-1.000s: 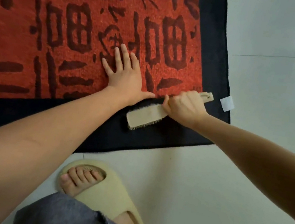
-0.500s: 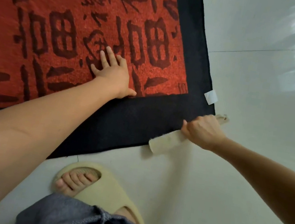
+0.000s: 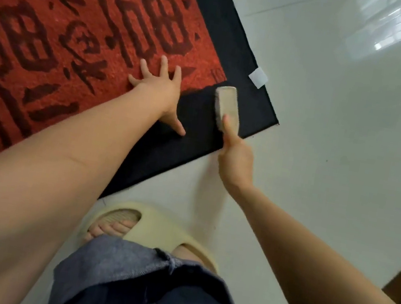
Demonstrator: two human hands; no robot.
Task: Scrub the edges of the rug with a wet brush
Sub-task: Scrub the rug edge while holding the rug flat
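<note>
1. A pale, glossy tiled floor (image 3: 323, 172) fills the room's lower part, with window light reflected at the far right; on it lies the rug (image 3: 80, 39), its near right corner in view.
2. The rug has a red middle with dark characters and a black border (image 3: 197, 130). It lies flat and looks soft and limp, so I judge it would ripple or slide on the smooth tiles under a hard stroke unless it is pinned.
3. The brush (image 3: 227, 104) rests on the black border near that corner, lengthwise across the border and just short of the rug's near edge. It looks light and stiff, a pale block with bristles underneath; wet, its handle may be slippery, so a full grip low on the handle suits it best.
4. The right hand (image 3: 235, 157) is wrapped round the brush's handle end, one finger laid along its back, the wrist over the floor just off the rug's near edge.
5. The left hand (image 3: 160, 86) lies flat with fingers spread, pressing the rug where red meets black, well clear of the brush; it grips nothing.
6. A small white tag (image 3: 258, 77) sticks out from the rug's right edge, close to the corner.
7. Nearer the camera, a foot in a cream slipper (image 3: 155, 226) stands on the floor, just off the rug's near edge, with grey trousers (image 3: 144, 288) below it.
</note>
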